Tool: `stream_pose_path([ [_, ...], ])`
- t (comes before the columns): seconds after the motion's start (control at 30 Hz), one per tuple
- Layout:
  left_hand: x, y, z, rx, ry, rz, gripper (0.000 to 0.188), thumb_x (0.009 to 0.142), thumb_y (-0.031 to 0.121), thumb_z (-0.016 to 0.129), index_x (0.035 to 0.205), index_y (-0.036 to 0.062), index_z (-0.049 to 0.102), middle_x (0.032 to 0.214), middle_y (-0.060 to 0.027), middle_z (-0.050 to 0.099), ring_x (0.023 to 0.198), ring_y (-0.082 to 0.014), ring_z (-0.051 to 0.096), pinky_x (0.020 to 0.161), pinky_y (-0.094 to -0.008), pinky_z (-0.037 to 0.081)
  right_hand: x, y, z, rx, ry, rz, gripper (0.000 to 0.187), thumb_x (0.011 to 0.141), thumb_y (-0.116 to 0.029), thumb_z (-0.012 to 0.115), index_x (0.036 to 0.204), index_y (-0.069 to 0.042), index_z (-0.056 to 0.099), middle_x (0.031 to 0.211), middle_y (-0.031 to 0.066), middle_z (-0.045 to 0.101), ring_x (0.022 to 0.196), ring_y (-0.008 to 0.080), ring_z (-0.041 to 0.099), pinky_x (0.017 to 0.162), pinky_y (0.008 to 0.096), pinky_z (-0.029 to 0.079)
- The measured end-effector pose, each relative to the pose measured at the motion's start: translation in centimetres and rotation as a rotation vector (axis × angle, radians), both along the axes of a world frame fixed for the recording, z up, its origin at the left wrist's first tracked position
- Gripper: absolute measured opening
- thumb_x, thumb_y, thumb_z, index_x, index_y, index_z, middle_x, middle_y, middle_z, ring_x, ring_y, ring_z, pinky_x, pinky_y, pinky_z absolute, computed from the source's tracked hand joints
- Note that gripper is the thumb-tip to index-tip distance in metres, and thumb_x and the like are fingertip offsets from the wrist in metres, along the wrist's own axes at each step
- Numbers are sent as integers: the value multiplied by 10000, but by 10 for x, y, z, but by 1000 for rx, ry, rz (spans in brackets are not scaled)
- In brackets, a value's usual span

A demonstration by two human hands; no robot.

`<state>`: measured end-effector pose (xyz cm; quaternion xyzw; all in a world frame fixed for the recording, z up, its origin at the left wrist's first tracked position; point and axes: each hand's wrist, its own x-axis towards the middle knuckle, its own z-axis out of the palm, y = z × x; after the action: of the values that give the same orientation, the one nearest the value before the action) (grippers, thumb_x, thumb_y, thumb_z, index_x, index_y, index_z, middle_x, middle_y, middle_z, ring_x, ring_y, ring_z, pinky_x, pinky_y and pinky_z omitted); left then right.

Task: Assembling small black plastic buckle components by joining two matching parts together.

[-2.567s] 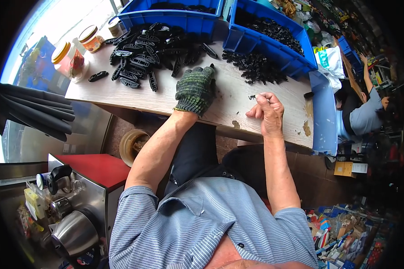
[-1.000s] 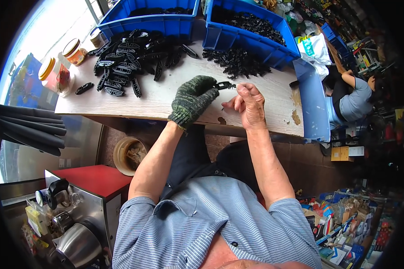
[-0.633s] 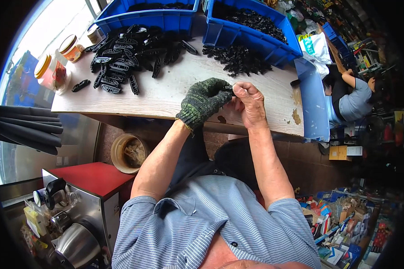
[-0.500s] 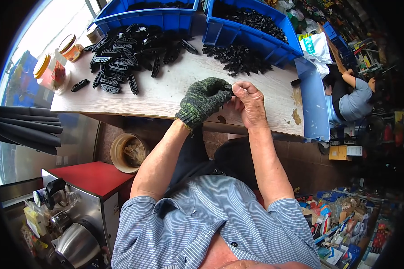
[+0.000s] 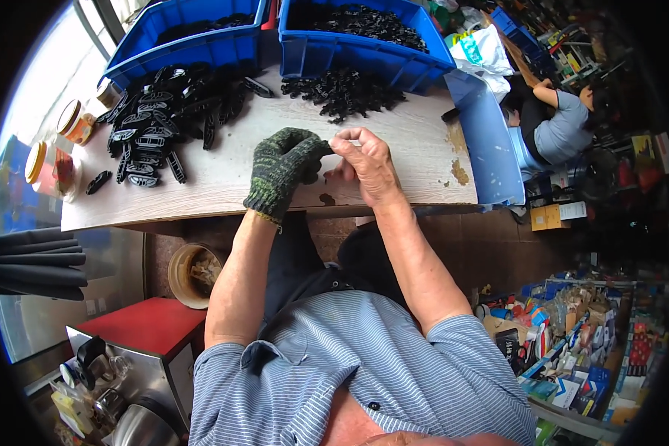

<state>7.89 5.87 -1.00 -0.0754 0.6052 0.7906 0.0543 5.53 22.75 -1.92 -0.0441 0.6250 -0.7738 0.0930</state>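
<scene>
Both hands meet above the table edge: gloved left hand and bare right hand, fingers pinched together on a small, mostly hidden black part. A slip could drop it off the edge.

At your far left stand jars with yellow lids and red labels. Past the tabletop's right end sits a brown carton. Colourful boxes crowd your lower right.

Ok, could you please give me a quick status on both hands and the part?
Left hand, gloved, and bare right hand pinched together over the table. Small black part between the fingers, mostly hidden. Black parts pile left, clear of hands.
</scene>
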Motion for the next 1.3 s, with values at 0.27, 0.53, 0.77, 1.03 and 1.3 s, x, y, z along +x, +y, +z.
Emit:
stream_pose_path([
  [0.27,2,-3,-11,116,68,-8,193,896,139,722,1010,-9,674,742,-71,651,594,-129,575,551,-267,466,-4,-2,-8,196,47,53,397,844,-372,762,698,-41,598,593,-34,469,522,54,470,454,251,417],
  [0.53,8,5,-10,111,125,32,200,905,122,713,1046,-13,668,760,-71,661,607,-122,589,549,-266,473,-3,2,-20,172,153,4,369,854,-300,750,653,-88,525,623,-31,501,483,60,492,474,262,500],
  [0.77,6,4,-13,28,160,-5,223,944,147,684,1099,-11,661,846,-71,683,684,-127,617,619,-270,511,6,5,-1,84,48,21,348,880,-333,740,699,-88,571,566,-31,470,492,72,496,535,277,542],
  [1.03,11,5,-27,-14,247,74,260,956,136,679,1185,17,652,1038,-60,689,887,-124,634,753,-280,564,-15,52,1,-14,-166,-227,267,920,-316,677,878,-55,639,445,-13,423,469,164,600,622,471,642],
  [1.3,-4,9,-20,-119,181,38,282,937,135,688,1194,22,665,993,-79,713,849,-157,656,761,-300,542,-49,159,6,-7,-229,-894,453,863,-391,743,1051,-14,574,446,43,358,453,245,531,626,521,612],
])
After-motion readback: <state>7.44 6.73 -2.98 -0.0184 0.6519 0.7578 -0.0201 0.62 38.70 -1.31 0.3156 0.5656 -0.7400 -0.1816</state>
